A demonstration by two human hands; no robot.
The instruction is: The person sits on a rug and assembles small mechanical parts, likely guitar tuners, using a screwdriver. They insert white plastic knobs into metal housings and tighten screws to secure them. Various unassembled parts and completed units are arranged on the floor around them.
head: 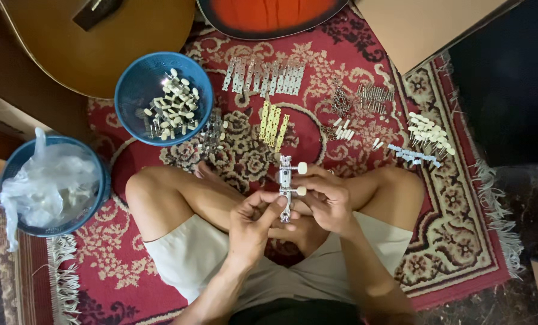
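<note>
A silver tuning-machine strip with two cream knobs on its right side is held upright between both hands, above the crossed legs of the seated person. The left hand is closed around the lower end of the strip, thumb and forefinger pinched against it. The right hand is curled about the strip's right edge, its fingers closed near the lower knob.

Just beyond the strip, a small bunch of gold-coloured plates is laid on the red patterned rug. Further out, a row of silver plates is set side by side. To the right, heaps of small metal posts and gears are scattered, and well to the right a cluster of white-knobbed pegs is gathered. To the left, a blue bowl filled with cream-knobbed pegs is placed, and near the left edge a second blue basket is stuffed with clear plastic bags. Along the top, two guitar bodies, one brown and one red-orange, are partly seen.
</note>
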